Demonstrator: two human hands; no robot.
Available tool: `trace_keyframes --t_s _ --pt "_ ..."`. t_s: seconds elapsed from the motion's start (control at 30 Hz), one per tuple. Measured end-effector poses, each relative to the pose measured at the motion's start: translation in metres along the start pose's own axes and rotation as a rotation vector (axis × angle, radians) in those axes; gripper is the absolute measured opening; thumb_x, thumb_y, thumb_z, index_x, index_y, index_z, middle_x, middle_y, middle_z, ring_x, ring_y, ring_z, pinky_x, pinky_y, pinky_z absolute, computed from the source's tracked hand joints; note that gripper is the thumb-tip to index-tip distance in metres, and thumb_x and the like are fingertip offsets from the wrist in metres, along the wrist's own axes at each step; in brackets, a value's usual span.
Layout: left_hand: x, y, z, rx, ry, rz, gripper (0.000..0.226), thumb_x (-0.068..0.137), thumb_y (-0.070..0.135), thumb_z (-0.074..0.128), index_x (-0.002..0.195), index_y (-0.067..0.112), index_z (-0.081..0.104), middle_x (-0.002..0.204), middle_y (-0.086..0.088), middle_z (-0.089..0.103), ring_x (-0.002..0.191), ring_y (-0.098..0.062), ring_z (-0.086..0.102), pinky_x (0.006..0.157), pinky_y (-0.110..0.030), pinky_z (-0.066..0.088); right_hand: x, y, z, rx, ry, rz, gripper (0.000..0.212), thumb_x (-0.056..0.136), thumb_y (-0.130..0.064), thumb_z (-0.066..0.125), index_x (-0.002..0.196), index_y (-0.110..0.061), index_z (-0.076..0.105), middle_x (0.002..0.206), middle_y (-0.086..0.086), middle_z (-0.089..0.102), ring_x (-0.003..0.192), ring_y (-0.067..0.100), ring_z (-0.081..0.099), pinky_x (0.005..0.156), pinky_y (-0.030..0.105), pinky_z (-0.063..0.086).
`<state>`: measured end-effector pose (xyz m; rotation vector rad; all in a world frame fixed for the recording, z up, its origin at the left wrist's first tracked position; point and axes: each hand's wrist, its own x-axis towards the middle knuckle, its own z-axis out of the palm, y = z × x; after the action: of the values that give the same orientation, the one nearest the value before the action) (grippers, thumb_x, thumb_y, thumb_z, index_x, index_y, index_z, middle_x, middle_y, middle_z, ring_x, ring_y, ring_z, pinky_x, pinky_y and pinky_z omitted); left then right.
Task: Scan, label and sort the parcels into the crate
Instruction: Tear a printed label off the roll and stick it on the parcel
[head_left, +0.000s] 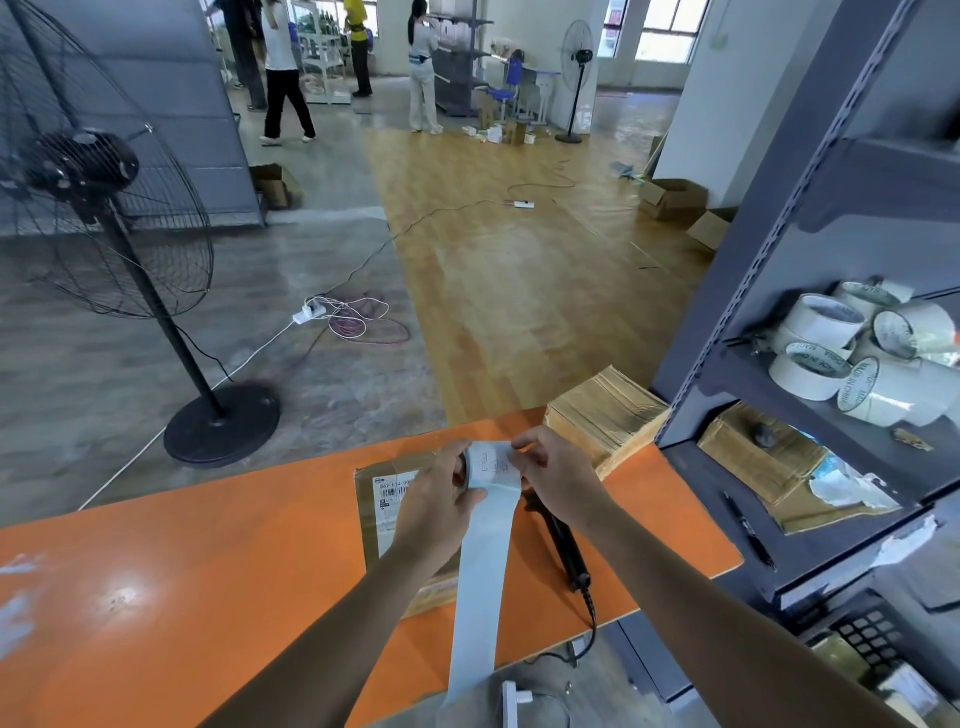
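While a parcel (387, 519) lies on the orange table (156, 597), both hands hold a label roll (491, 467) above it. Left hand (441, 499) grips the roll; right hand (558, 475) pinches a label, apparently peeling it. Scanner (563, 545) rests alongside.

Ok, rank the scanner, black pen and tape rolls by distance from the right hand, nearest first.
1. Scanner, on the table just under the right hand.
2. Black pen, on the shelf to its right.
3. Tape rolls, higher up, far right.
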<state>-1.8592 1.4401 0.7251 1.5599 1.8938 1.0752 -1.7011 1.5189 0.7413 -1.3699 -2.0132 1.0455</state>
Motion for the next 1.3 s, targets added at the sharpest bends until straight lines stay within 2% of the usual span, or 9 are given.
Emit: trace_keyframes --t_s 0.17,0.47,0.63,0.77,0.87,0.97,1.07,1.17,1.3 --pt "0.000 -0.006 0.001 0.023 -0.009 0.019 0.059 0.088 0.016 0.068 0.140 0.025 0.044 0.105 0.008 0.058 0.098 -0.013 0.056 0.080 -0.025 0.046 -0.004 0.002 0.001 -0.026 -0.045 -0.024 0.029 0.100 -0.032 0.056 0.127 -0.021 0.059 0.101 -0.003 0.071 0.082 0.003 0.069 0.082 0.032 0.058" --pt "0.003 -0.007 0.006 0.021 -0.038 -0.001 0.058 0.086 0.018 0.069 0.139 0.025 0.045 0.103 0.007 0.056 0.097 -0.014 0.056 0.078 -0.021 0.044 -0.006 0.002 0.000 -0.040 -0.029 0.002 0.008 0.099 -0.032 0.057 0.104 -0.025 0.056 0.089 -0.001 0.071 0.073 0.006 0.069 0.074 0.034 0.058" --pt "0.008 -0.005 0.007 -0.069 -0.124 -0.132 0.059 0.085 0.017 0.070 0.136 0.029 0.043 0.109 0.002 0.060 0.095 -0.014 0.058 0.073 -0.022 0.043 -0.010 0.005 0.005 -0.047 0.003 -0.024 0.003 0.100 -0.027 0.055 0.101 -0.030 0.055 0.079 -0.002 0.065 0.065 0.010 0.057 0.053 0.014 0.041" --pt "0.008 -0.004 0.006 -0.115 -0.175 -0.182 0.047 0.084 0.012 0.069 0.116 0.035 0.044 0.096 0.003 0.063 0.078 -0.009 0.062 0.057 -0.015 0.042 -0.013 0.006 0.004 -0.032 -0.064 -0.015 0.013 0.101 -0.019 0.050 0.096 -0.031 0.052 0.076 -0.008 0.059 0.062 0.010 0.048 0.052 0.014 0.035" --pt "0.007 -0.006 0.008 -0.150 -0.176 -0.194 0.033 0.086 0.013 0.064 0.110 0.030 0.049 0.084 0.001 0.063 0.062 -0.011 0.056 0.052 -0.018 0.039 -0.012 0.010 0.005 0.008 -0.101 0.017 0.026 0.099 -0.013 0.047 0.092 -0.039 0.050 0.083 0.001 0.064 0.068 0.018 0.052 0.060 0.027 0.041" --pt "0.008 -0.006 0.008 -0.196 -0.172 -0.211 0.014 0.092 0.020 0.055 0.104 0.026 0.053 0.071 -0.001 0.057 0.057 -0.014 0.048 0.057 -0.030 0.036 -0.014 0.013 0.005 0.072 -0.107 0.050 0.038 0.100 -0.015 0.044 0.100 -0.052 0.049 0.086 0.011 0.068 0.071 0.020 0.061 0.067 0.035 0.051" --pt "0.009 -0.004 0.006 -0.258 -0.166 -0.250 0.008 0.096 0.021 0.051 0.095 0.028 0.055 0.081 0.001 0.061 0.068 -0.018 0.054 0.065 -0.038 0.046 -0.014 0.012 0.004 0.231 -0.100 0.157 0.026 0.106 -0.022 0.039 0.126 -0.035 0.048 0.083 0.007 0.068 0.066 0.011 0.065 0.070 0.030 0.055" --pt "0.007 -0.003 0.006 -0.299 -0.182 -0.268 0.012 0.097 0.020 0.049 0.092 0.028 0.056 0.094 0.000 0.066 0.089 -0.027 0.063 0.085 -0.050 0.051 -0.011 0.011 0.005 0.327 -0.086 0.307 0.022 0.104 -0.026 0.046 0.124 -0.020 0.055 0.080 0.002 0.068 0.064 0.010 0.066 0.065 0.026 0.055" --pt "0.006 -0.001 0.007 -0.342 -0.197 -0.274 0.014 0.098 0.017 0.045 0.094 0.023 0.058 0.098 -0.005 0.065 0.097 -0.028 0.063 0.091 -0.052 0.051 -0.007 0.017 0.006 0.369 -0.057 0.407 0.021 0.100 -0.027 0.056 0.117 -0.014 0.059 0.084 0.003 0.071 0.069 0.012 0.068 0.063 0.025 0.054"
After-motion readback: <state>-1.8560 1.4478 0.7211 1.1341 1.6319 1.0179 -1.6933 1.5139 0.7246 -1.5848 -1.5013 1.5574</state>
